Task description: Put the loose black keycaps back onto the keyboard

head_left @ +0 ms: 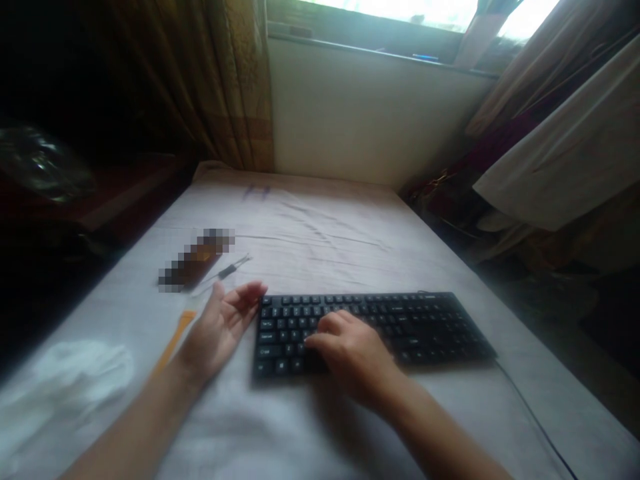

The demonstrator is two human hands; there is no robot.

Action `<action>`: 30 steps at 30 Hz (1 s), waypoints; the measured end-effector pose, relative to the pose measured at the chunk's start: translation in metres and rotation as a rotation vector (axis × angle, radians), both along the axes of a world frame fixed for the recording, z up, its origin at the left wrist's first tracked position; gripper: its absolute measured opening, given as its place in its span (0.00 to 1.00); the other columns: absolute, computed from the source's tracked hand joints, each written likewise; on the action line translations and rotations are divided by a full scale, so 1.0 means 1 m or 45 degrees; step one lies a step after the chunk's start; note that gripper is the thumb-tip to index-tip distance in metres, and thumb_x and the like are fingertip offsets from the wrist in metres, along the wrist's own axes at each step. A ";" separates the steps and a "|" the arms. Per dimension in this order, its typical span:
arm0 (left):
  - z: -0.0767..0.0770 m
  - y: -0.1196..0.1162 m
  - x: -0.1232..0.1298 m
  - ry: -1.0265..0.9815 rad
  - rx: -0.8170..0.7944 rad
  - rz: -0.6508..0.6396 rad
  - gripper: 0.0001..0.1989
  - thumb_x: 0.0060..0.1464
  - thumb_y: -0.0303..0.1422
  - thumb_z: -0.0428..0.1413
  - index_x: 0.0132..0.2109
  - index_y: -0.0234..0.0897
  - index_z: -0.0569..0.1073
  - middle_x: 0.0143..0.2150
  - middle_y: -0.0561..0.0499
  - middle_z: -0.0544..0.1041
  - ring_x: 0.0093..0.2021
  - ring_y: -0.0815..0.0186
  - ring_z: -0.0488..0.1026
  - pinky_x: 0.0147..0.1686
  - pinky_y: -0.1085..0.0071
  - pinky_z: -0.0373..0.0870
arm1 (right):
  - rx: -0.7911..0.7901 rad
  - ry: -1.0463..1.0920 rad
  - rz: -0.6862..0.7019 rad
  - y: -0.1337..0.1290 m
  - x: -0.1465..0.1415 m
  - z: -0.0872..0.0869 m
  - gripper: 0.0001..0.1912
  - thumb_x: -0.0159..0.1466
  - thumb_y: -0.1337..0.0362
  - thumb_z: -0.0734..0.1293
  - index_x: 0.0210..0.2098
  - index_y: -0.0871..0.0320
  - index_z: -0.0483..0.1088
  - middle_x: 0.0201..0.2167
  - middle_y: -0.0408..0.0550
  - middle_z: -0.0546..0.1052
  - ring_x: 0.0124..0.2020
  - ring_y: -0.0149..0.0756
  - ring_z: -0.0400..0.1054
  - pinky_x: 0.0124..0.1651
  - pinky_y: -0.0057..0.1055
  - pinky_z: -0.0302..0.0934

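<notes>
A black computer keyboard [435, 327] lies flat on the bed or table covered with a pale sheet [330, 213]. My left hand [220, 327] rests at its left side, palm turned inward and fingers stretched out, with the fingertips at the far left corner. Over the left-middle keys is my right hand [357, 353], its fingers curled in and the thumb drawn close to them. Whatever those fingers may pinch is hidden or too small to make out. Several keys beneath the right hand are covered.
Left of the keyboard lie a thin tool with a dark grip [227, 271], a pixelated brown object [197, 260], a yellow-orange strip [175, 337] and a crumpled white cloth [95, 370]. A cable [535, 413] trails off right. Curtains [240, 87] hang behind.
</notes>
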State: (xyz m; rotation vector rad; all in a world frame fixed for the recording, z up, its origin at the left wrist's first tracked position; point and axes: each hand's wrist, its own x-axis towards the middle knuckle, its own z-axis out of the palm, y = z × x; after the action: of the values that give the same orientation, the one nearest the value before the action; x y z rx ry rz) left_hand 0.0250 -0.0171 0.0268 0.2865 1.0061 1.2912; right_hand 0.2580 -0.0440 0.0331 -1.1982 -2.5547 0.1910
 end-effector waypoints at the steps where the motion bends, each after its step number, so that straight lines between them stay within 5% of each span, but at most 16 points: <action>1: -0.001 0.000 0.000 0.002 0.000 -0.002 0.31 0.69 0.45 0.38 0.41 0.28 0.80 0.44 0.37 0.81 0.47 0.61 0.77 0.49 0.71 0.73 | -0.009 -0.006 -0.009 0.000 0.005 0.001 0.10 0.63 0.73 0.68 0.38 0.53 0.80 0.34 0.47 0.76 0.35 0.36 0.65 0.37 0.30 0.59; 7: -0.003 0.002 -0.002 0.003 0.000 -0.018 0.29 0.69 0.45 0.39 0.43 0.28 0.80 0.46 0.37 0.80 0.48 0.60 0.77 0.51 0.69 0.72 | -0.038 0.008 -0.059 0.001 0.025 0.008 0.10 0.64 0.72 0.67 0.37 0.53 0.80 0.32 0.46 0.76 0.34 0.35 0.66 0.36 0.29 0.60; 17: -0.005 0.002 -0.002 0.000 -0.017 -0.006 0.32 0.69 0.46 0.37 0.42 0.28 0.80 0.45 0.37 0.81 0.49 0.60 0.77 0.50 0.70 0.73 | -0.100 -0.149 -0.099 0.009 -0.026 0.010 0.06 0.63 0.72 0.67 0.32 0.58 0.76 0.34 0.49 0.75 0.35 0.37 0.65 0.36 0.30 0.59; 24: -0.005 0.002 -0.002 -0.003 -0.035 -0.008 0.31 0.68 0.46 0.38 0.41 0.29 0.80 0.45 0.38 0.81 0.49 0.60 0.76 0.52 0.70 0.71 | -0.176 -0.119 -0.122 -0.005 -0.021 0.007 0.09 0.63 0.73 0.65 0.32 0.57 0.76 0.32 0.48 0.75 0.35 0.37 0.65 0.36 0.30 0.58; 30: -0.005 0.003 -0.002 0.001 -0.031 0.000 0.30 0.68 0.46 0.39 0.41 0.30 0.80 0.44 0.38 0.81 0.50 0.59 0.76 0.55 0.68 0.70 | -0.217 -0.049 -0.154 0.009 -0.023 0.018 0.11 0.65 0.72 0.63 0.37 0.55 0.78 0.36 0.48 0.76 0.36 0.35 0.67 0.38 0.30 0.60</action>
State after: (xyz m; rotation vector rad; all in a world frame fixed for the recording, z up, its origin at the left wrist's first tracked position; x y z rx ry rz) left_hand 0.0233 -0.0143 0.0220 0.2684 1.0214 1.2778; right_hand 0.2353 -0.0346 0.0514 -1.4271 -2.5303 0.3675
